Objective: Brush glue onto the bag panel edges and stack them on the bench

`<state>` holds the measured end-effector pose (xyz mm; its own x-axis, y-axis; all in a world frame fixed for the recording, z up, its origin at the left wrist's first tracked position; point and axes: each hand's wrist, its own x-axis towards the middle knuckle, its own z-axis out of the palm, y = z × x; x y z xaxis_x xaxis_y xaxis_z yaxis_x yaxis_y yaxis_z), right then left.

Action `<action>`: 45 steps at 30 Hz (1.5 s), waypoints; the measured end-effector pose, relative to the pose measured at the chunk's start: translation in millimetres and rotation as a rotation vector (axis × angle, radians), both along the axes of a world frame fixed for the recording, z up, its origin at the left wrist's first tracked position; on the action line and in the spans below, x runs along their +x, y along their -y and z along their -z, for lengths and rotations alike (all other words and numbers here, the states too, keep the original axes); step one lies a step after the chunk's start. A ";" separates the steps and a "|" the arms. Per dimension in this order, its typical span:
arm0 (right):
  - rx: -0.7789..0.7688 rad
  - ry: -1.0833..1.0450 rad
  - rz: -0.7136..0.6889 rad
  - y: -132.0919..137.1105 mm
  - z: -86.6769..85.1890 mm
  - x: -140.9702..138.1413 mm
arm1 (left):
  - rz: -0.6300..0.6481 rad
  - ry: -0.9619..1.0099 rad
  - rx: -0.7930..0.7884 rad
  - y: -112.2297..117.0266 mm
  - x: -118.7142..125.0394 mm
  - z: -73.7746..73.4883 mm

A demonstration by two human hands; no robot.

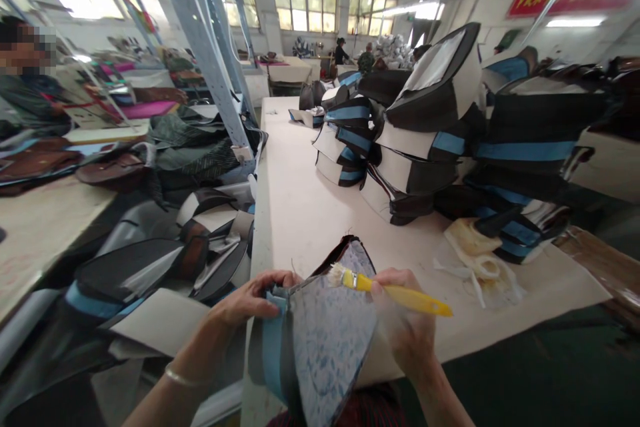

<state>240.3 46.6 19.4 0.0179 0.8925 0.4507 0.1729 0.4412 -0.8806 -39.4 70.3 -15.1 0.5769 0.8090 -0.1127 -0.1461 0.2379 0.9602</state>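
The fingers of the left hand (247, 300) are clenched over the top edge of a lined panel (327, 327), and the panel is pinched against the palm. A yellow-handled brush (395, 295) is grasped by the fingers of the right hand (407, 330), which is somewhat blurred, and its pale bristles (339, 275) are laid against the mottled blue-grey lining. The panel, trimmed in black and blue, is held up at the near edge of the tabletop (300, 213), partly past that edge. A thin bangle (183, 377) is worn on the left wrist. Near the tabletop's right edge lies a crumpled, stained whitish wrapper (475, 260), just in front of stacked black, white and blue panels (405, 147), which are ranged along that side towards the far end. Similar panels (145, 273) are heaped to the left, beside a neighbouring table (45, 233), where brown pieces (40, 163) are laid before a seated co-worker (30, 80).
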 end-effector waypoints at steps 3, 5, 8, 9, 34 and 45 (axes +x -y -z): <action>-0.030 -0.098 0.088 -0.3 -4.3 9.9 | 0.086 -0.287 0.017 -16.3 -14.8 -18.5; -0.054 -0.152 0.138 -0.9 -4.2 17.1 | 0.155 -0.512 0.076 -27.4 -14.6 -24.9; -0.081 -0.174 0.189 -1.5 2.8 26.4 | 0.234 -0.702 0.120 -42.2 -2.6 -12.4; -0.094 -0.172 0.202 -1.4 6.4 28.8 | 0.232 -0.761 0.145 -47.3 2.3 -2.7; -0.231 -0.160 0.274 1.8 23.0 55.7 | 0.039 -0.604 0.066 -93.6 89.8 49.4; -0.263 -0.057 0.144 -14.3 36.0 17.9 | 0.035 -0.144 -0.376 -34.1 80.6 25.7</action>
<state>258.2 60.8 -16.6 0.1715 0.9649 0.1990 0.1639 0.1712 -0.9715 41.1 104.4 -40.8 0.5600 0.6762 -0.4787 -0.0022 0.5790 0.8153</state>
